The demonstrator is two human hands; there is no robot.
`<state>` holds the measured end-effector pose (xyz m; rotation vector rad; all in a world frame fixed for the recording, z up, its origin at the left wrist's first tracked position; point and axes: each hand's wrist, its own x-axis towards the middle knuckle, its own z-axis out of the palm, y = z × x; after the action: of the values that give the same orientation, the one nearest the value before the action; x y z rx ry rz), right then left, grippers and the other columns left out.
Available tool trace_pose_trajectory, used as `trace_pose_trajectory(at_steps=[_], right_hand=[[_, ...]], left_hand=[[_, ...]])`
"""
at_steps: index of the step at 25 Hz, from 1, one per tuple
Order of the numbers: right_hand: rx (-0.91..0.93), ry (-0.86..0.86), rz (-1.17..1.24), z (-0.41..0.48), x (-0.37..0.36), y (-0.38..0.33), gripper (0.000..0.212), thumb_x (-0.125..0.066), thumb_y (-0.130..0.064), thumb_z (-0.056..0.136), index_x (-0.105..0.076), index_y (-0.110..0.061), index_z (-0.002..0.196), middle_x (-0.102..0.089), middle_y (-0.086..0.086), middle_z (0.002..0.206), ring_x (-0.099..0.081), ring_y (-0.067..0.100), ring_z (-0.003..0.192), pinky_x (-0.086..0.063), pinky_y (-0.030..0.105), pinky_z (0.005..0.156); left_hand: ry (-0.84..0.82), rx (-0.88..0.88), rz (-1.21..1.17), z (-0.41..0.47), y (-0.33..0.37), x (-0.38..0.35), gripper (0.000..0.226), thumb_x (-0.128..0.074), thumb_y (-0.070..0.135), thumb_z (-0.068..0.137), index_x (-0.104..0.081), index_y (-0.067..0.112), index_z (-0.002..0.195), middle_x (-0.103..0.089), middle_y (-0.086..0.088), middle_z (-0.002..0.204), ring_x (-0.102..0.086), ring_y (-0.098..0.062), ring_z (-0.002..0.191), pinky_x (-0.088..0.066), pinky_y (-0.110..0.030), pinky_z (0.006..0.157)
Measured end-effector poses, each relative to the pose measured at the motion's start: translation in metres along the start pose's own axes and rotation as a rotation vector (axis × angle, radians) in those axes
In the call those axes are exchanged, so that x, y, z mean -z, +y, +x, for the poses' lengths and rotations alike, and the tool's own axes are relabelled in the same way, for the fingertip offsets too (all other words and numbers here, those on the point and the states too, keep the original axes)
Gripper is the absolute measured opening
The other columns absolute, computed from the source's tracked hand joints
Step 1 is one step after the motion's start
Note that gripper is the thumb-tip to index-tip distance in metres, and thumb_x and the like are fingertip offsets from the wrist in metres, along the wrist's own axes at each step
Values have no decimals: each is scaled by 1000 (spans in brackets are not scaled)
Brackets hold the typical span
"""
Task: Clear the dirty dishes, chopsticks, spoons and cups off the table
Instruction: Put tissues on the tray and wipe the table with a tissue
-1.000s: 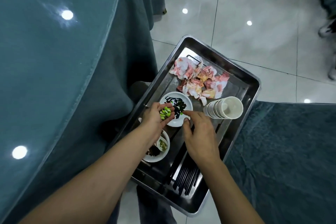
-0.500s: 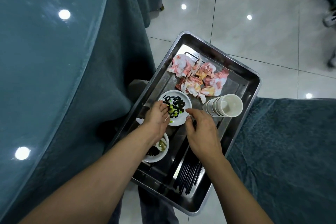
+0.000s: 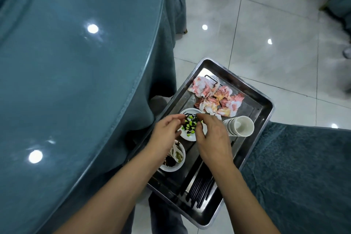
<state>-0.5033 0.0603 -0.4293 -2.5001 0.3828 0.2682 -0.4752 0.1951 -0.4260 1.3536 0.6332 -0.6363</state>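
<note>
A steel tray point(image 3: 264, 108) holds the cleared items. In its middle is a small white plate point(image 3: 187, 136) of dark greens with green bean pieces point(image 3: 190, 124) scattered on top. My left hand point(image 3: 166, 132) hovers at the plate's left side, fingers loosely curved and holding nothing. My right hand point(image 3: 211, 136) covers the plate's right side, its fingers and thumb curled at the rim. A stack of paper cups point(image 3: 240, 126) lies on its side to the right. A bowl point(image 3: 175, 163) with a spoon and scraps sits under my left wrist. Black chopsticks point(image 3: 201, 189) lie at the tray's near end.
Crumpled stained napkins point(image 3: 216, 99) fill the tray's far end. The round table point(image 3: 76, 62) with a glass top and teal cloth is on the left. A teal-covered surface point(image 3: 303, 167) lies on the right, with tiled floor point(image 3: 266, 24) beyond.
My left hand held green bean pieces; they now lie on the small plate and the hand is empty. My right hand moved forward from the plate's near rim to its right side.
</note>
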Motion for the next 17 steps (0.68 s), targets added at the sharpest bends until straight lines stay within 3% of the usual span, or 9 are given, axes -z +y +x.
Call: trace_pose_trajectory(at_steps=[5,11,17], right_hand=[[92,24,12,-8,30,-54,33,-54,-23,100,-61,-22,132,-64,-4,126,-53,15,119,-43,38,104],[225,60,56,-18,53,-119,33,-55,-22,99,-62,-23,131,-64,-6,122,-54,13,116,-39,28,100],[352,3,103,-23,45,-185,33,-56,-22,99,-63,-23,131,-64,-6,124,-53,13,116,-44,34,102]], left_hand=[[8,-134,-49,-51,44,25,30,-44,1,104,-71,8,115,-73,-9,115,-70,-15,109,-56,-21,91],[38,-297,-77,-106,89,64,33,-45,-1,104,-73,15,108,-78,3,104,-72,-5,102,-55,-18,83],[190,-430,-74,-136,118,125,36,-46,-2,103,-72,22,107,-77,7,107,-67,-7,115,-51,-30,102]])
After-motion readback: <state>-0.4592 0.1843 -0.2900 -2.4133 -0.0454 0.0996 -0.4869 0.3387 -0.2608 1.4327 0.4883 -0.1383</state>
